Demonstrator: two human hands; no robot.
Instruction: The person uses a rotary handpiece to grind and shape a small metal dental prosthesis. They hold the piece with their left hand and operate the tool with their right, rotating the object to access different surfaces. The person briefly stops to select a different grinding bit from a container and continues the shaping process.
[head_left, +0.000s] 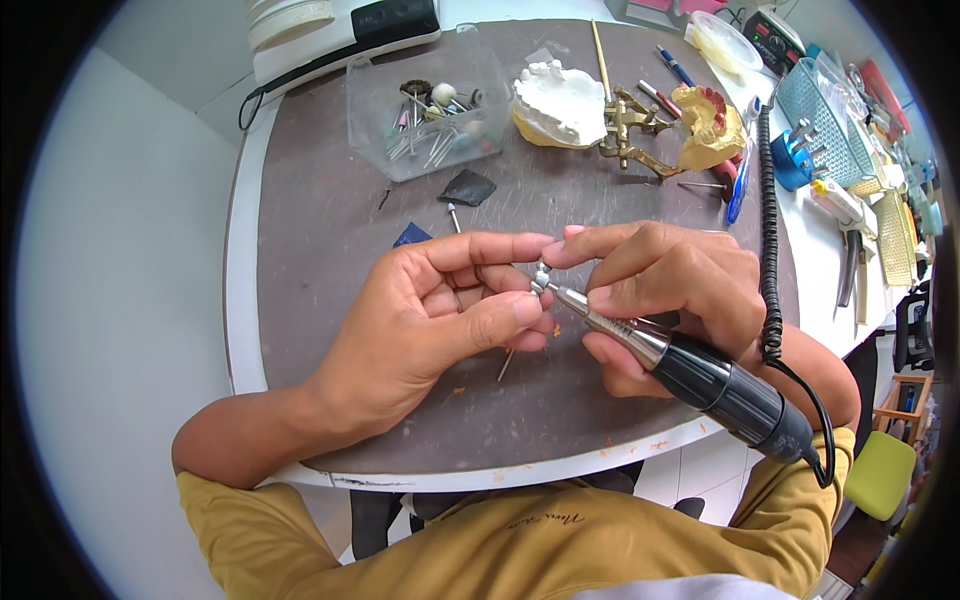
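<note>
My left hand (405, 325) pinches a small shiny metal dental piece (541, 278) between thumb and fingers; its exact shape is too small to make out. In my right hand (690, 280) is a black and silver rotary handpiece (725, 385), gripped like a pen. Its narrow tip meets or nearly meets the metal piece, and my right index finger reaches across to my left fingertips. From the handpiece's rear end runs a black coiled cord (770, 250). Beneath my hands, a thin metal shank (506, 366) lies on the brown tabletop (330, 250).
Beyond my left hand stands a clear plastic box (365, 130) of burs and polishing tips. A white plaster dental model (560, 105) adjoins a brass articulator (625, 125) carrying a yellow cast (710, 135). Pens and a blue bur stand (795, 160) are at the right.
</note>
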